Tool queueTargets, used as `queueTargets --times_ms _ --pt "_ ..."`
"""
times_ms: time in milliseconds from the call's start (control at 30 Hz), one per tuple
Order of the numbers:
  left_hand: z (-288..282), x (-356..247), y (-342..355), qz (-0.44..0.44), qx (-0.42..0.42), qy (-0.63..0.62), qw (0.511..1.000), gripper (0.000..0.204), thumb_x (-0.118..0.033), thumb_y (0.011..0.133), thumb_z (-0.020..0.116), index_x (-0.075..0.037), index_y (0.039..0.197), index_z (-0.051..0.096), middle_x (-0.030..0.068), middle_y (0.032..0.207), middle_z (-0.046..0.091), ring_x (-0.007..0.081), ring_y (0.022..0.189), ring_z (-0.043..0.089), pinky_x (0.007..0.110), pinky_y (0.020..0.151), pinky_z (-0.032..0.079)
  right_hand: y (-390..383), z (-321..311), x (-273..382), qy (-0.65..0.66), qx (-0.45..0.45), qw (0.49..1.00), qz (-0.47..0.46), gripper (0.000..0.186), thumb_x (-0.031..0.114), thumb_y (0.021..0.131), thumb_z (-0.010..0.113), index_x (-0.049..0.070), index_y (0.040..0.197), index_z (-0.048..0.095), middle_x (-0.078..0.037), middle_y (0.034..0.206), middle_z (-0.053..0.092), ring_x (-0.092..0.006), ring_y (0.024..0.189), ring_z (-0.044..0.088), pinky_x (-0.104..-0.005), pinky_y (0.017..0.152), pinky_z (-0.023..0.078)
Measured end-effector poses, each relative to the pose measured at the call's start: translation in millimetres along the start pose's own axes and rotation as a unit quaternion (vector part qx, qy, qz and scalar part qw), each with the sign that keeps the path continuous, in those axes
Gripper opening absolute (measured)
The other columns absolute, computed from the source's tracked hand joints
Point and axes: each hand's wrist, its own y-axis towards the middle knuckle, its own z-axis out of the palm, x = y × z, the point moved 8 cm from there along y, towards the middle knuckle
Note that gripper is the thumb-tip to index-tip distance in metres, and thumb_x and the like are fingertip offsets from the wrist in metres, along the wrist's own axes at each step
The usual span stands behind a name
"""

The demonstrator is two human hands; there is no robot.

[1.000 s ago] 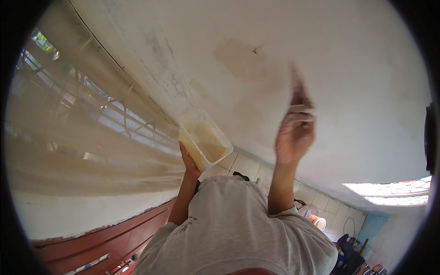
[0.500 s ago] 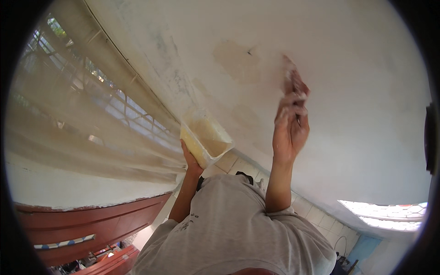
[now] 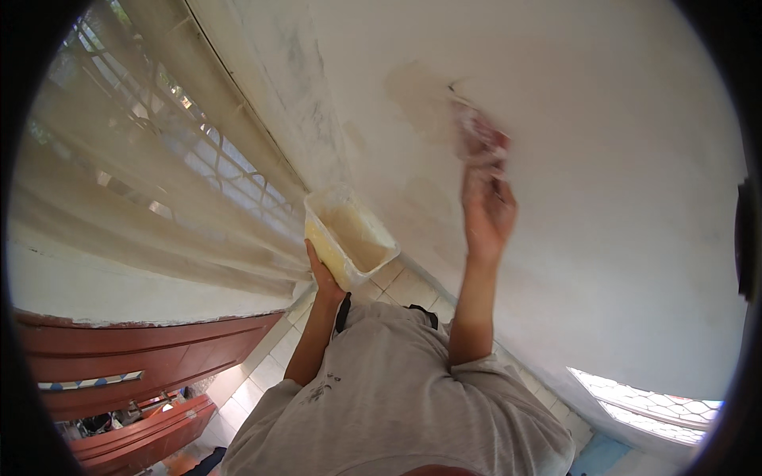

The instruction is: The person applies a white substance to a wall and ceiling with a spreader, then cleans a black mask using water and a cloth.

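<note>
My left hand [image 3: 324, 279] is wrapped round the lower side of a pale yellow rectangular plastic tub [image 3: 324, 250]. The tub is tilted, its mouth showing beige paste inside and smears on the rim. My right hand [image 3: 487, 205] grips a reddish putty knife [image 3: 484, 141] smeared with white, blurred by motion. Its far edge is at the white wall [image 3: 603, 206], beside a beige patch [image 3: 413, 91] and a small dark mark. White paste also coats some of my right fingers.
A sheer beige curtain [image 3: 151, 230] hangs over a barred window on the left. Below it is a reddish-brown wooden door [image 3: 167, 353], with clutter beyond. Pale floor tiles [image 3: 274, 365] run along the wall's foot. A bright window [image 3: 635, 404] with a patterned grille is at lower right.
My right hand and the putty knife have moved left across the wall toward the dark mark. My left hand still holds the tub, and the view has turned slightly.
</note>
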Motion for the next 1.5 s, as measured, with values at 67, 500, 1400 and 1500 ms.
queueTargets --times_ms 67,500,1400,1500 --pt "-0.7 -2.8 8.6 -0.013 0.009 -0.005 1.000 0.078 -0.070 0.100 0.037 -0.015 0.156 0.033 0.0081 0.149 0.048 0.0288 0.132 0.051 0.045 0.112 0.043 -35.8 15.6 1.4 -0.048 0.054 0.997 0.035 0.061 -0.007 0.095 0.048 -0.001 0.154 0.035 -0.017 0.146 0.049 -0.0203 0.107 0.057 -0.0341 0.094 0.053" --pt "19.6 -28.4 85.7 -0.155 0.085 0.041 0.983 0.081 -0.073 0.098 0.035 -0.016 0.156 0.031 0.0095 0.150 0.046 0.0303 0.135 0.048 0.048 0.111 0.044 32.5 -117.1 35.6 -0.404 -0.179 0.866 -0.235 0.039 0.002 0.098 0.048 -0.023 0.126 0.042 -0.038 0.128 0.052 -0.0335 0.105 0.063 -0.0312 0.093 0.059" --pt "-11.2 -63.5 121.4 -0.232 0.104 0.080 0.964 0.078 -0.071 0.100 0.035 -0.017 0.156 0.032 0.0080 0.153 0.043 0.0280 0.137 0.046 0.045 0.112 0.044 12.6 74.4 -90.5 -0.352 0.233 0.875 -0.238 0.051 -0.006 0.098 0.040 -0.016 0.146 0.026 -0.028 0.137 0.043 -0.0289 0.111 0.055 -0.0367 0.101 0.055" --pt "-13.0 -61.7 122.2 -0.233 0.101 0.054 0.966 0.078 -0.071 0.100 0.035 -0.017 0.156 0.032 0.0080 0.153 0.042 0.0281 0.138 0.045 0.045 0.112 0.044 -1.4 48.1 -100.5 -0.374 0.211 0.869 -0.245 0.055 -0.006 0.097 0.044 -0.017 0.146 0.024 -0.030 0.134 0.046 -0.0258 0.107 0.058 -0.0333 0.097 0.057"
